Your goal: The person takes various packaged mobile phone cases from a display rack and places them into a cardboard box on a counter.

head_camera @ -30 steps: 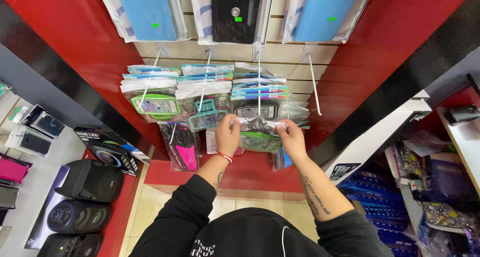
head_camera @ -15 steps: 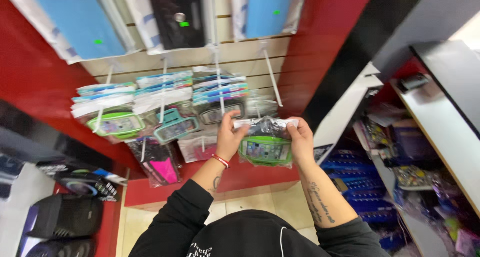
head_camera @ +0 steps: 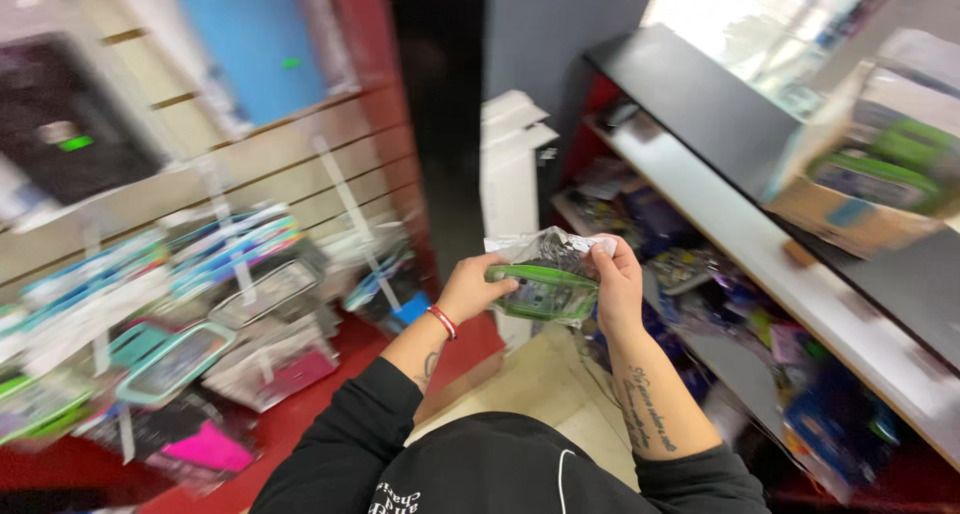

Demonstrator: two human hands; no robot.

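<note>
Shelf (head_camera: 760, 244) beside bagged green case (head_camera: 545, 292)

One bagged green case (head_camera: 545, 292) (perhaps more)

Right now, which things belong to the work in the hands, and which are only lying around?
In hand:
- green phone case in clear bag
- left hand
- right hand

Lying around:
- hanging packaged cases
- cardboard box
- black shelf
- white boxes
</note>
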